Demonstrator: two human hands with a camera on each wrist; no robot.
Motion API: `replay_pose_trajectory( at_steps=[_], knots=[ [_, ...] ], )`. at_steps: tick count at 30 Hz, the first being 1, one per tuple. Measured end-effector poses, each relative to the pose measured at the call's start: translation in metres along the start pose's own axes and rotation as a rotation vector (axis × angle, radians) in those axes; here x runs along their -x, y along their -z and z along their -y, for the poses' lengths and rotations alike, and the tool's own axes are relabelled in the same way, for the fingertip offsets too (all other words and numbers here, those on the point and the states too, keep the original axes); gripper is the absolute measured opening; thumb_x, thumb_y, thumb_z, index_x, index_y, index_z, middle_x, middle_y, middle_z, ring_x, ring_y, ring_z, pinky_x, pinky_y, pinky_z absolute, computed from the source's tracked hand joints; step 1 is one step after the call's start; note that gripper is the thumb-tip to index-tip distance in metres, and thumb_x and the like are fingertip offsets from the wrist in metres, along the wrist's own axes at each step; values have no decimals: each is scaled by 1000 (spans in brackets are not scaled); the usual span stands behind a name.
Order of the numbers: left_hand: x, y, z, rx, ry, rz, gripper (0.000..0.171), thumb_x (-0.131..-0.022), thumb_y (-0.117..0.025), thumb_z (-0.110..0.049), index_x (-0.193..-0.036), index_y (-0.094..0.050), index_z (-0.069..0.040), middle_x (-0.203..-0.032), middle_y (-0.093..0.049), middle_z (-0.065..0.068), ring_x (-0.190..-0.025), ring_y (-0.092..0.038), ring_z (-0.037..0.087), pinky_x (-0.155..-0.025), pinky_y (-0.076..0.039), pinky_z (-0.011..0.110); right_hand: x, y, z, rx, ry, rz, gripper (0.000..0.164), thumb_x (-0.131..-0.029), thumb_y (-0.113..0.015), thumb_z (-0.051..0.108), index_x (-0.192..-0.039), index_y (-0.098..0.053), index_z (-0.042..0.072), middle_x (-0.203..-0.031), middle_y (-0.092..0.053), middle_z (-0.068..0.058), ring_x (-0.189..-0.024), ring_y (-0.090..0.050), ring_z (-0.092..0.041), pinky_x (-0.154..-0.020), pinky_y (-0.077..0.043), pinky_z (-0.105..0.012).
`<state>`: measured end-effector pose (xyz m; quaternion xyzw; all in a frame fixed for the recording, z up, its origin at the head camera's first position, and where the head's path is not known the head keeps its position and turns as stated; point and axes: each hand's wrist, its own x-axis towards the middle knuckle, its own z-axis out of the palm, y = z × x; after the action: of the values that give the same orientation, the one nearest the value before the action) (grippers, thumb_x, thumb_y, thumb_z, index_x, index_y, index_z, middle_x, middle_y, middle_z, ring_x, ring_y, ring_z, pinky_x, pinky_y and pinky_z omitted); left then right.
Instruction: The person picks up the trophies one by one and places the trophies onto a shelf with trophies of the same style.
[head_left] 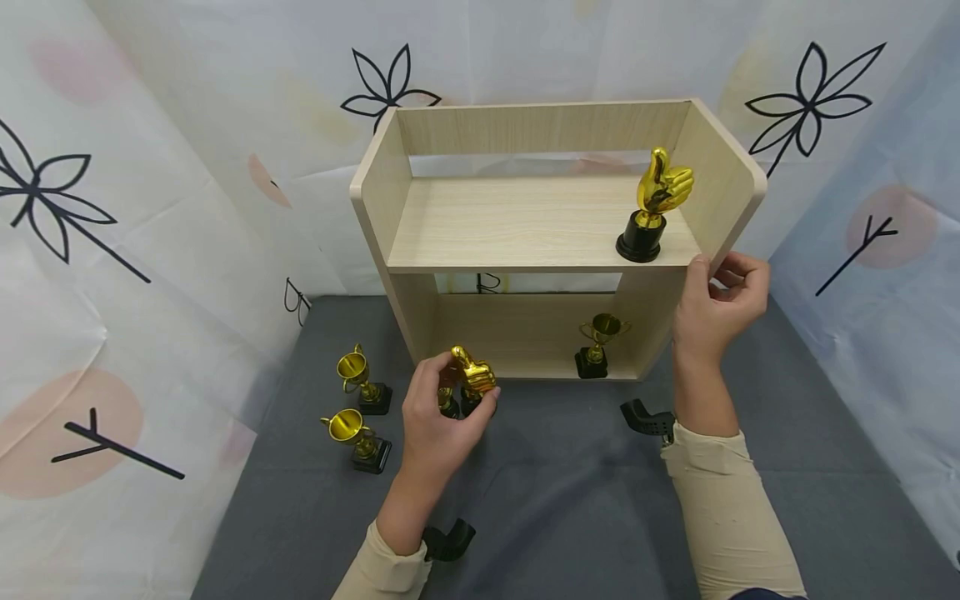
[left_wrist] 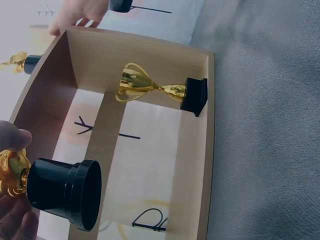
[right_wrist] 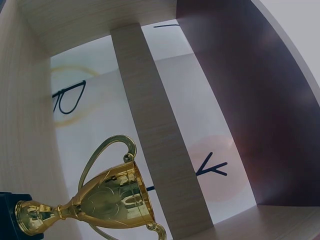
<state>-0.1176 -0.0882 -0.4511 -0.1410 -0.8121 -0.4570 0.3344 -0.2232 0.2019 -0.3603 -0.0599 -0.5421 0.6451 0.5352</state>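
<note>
My left hand [head_left: 446, 417] grips a gold thumbs-up trophy [head_left: 478, 377] by its gold part, in front of the wooden shelf [head_left: 517, 225]. In the left wrist view its black base [left_wrist: 65, 192] points toward the lower board. Another bit of gold and black [head_left: 447, 402] shows between thumb and fingers, mostly hidden by the hand. My right hand [head_left: 720, 308] holds the front edge of the shelf's right side panel, thumb on the inner side and fingers outside. A two-handled gold cup trophy [head_left: 602, 333] stands on the lower level, near that panel.
A second thumbs-up trophy [head_left: 656, 204] stands at the right end of the upper level. Left of the shelf, two cup trophies [head_left: 363, 383] [head_left: 363, 442] stand on the grey cloth [head_left: 570, 500]. Patterned white fabric [head_left: 225, 208] hangs behind and at the sides.
</note>
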Motion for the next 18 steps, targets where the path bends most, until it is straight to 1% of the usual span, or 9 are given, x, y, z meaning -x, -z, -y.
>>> replay_pose_trajectory(
  at_steps=[6, 12, 18],
  knots=[
    [-2, 0, -1, -5, -9, -9, 65, -78, -96, -18, -130, -63, -1, -115, -66, 13, -96, -65, 24, -81, -59, 43, 1, -1, 0, -16, 10, -3, 12, -90, -64, 2, -90, -63, 14, -92, -59, 4, -77, -57, -10, -65, -45, -24],
    [-4, 0, -2, 3, -4, -8, 65, -77, -96, -18, -130, -62, 0, -115, -66, 14, -96, -64, 24, -81, -61, 46, 0, 0, -2, -20, 21, -3, 14, -90, -64, 2, -90, -63, 16, -91, -59, 5, -76, -57, -10, -64, -44, -24],
    [-7, -2, -2, 9, -11, -13, 64, -77, -96, -17, -128, -63, 1, -113, -65, 14, -94, -63, 25, -80, -60, 45, 0, -1, -2, -12, 23, -2, 15, -91, -64, 2, -90, -63, 17, -91, -59, 6, -77, -57, -10, -65, -45, -24]
  ],
)
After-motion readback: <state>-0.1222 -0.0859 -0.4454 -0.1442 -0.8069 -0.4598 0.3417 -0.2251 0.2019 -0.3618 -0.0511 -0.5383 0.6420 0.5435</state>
